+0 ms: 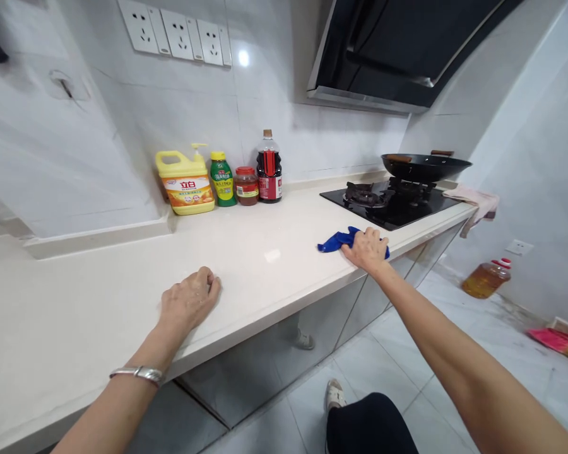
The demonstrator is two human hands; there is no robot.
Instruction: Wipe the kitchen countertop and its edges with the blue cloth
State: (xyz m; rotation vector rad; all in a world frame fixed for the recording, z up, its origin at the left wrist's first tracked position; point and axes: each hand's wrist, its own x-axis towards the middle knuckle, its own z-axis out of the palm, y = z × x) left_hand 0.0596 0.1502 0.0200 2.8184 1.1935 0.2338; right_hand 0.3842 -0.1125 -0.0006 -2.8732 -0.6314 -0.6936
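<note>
light: bright, even indoor | glare: small spot on wall tiles [243,58], faint patch on worktop [272,255] | shadows: soft | edges: wide-angle bowing | focus: sharp, no blur

The walls [180,126] are faced with glossy white tile, a black range hood [397,50] is mounted above, and the pale tiled floor [373,359] is lined by grey-fronted cabinets [360,309].

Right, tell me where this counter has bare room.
Bare countertop lies between the left hand and right hand, bordered behind by the yellow dish-soap jug. Crowded: the condiment bottles, and the blue cloth by the black gas hob.
</note>
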